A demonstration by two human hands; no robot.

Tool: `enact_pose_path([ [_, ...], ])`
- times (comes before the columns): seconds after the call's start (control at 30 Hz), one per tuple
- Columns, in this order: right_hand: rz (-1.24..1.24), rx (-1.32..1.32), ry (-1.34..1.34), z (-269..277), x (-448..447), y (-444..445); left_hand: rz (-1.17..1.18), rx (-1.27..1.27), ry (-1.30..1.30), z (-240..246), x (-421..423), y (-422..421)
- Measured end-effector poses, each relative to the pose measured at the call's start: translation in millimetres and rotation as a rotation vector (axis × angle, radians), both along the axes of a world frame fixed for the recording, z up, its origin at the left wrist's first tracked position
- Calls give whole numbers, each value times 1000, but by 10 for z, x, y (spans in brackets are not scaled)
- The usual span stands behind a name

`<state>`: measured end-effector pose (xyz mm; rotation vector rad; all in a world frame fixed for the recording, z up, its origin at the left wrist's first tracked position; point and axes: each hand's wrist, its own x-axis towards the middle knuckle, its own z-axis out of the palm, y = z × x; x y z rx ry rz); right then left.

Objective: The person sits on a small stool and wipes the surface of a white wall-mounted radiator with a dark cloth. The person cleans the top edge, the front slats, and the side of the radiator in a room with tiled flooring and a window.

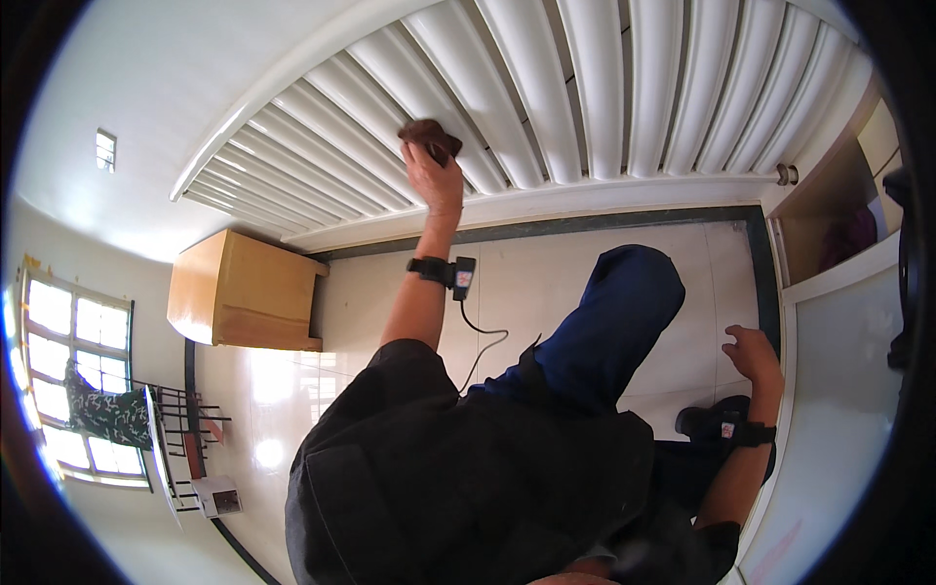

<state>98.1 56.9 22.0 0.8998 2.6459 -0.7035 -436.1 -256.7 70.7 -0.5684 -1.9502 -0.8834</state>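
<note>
A white radiator [512, 95] with upright tubes spans the top of the view. My left hand [433, 175] grips a brown cloth [430, 137] against the radiator's tubes, near their lower end. At the right, my right hand [753, 352] hangs over the floor beside the frosted panel, its fingers parted and slightly bent, with nothing in it. Each wrist wears a black strap with a small device; a thin cable runs from the left one towards my body. My bent knee in blue trousers lies between the hands.
A wooden cabinet [263, 292] stands by the wall at the left. Farther off are a metal rack [175, 409] with camouflage cloth [110, 413] near a window, and a white box [217, 496]. A frosted panel [833, 380] borders the right side. Pale floor tiles [365, 292] have a dark border.
</note>
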Motion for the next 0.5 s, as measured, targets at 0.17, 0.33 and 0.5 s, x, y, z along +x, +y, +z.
enact_pose_path([
  [0.17, 10, 47, -10, 50, -45, -19, 26, -48, -380, -1063, 163, 18],
  [0.33, -21, 18, -34, 110, -100, -23, -65, -48, -504, -1295, 147, -47],
  [0.5, -26, 31, -30, 116, -64, -37, -3, 128, -219, -291, 33, -157],
])
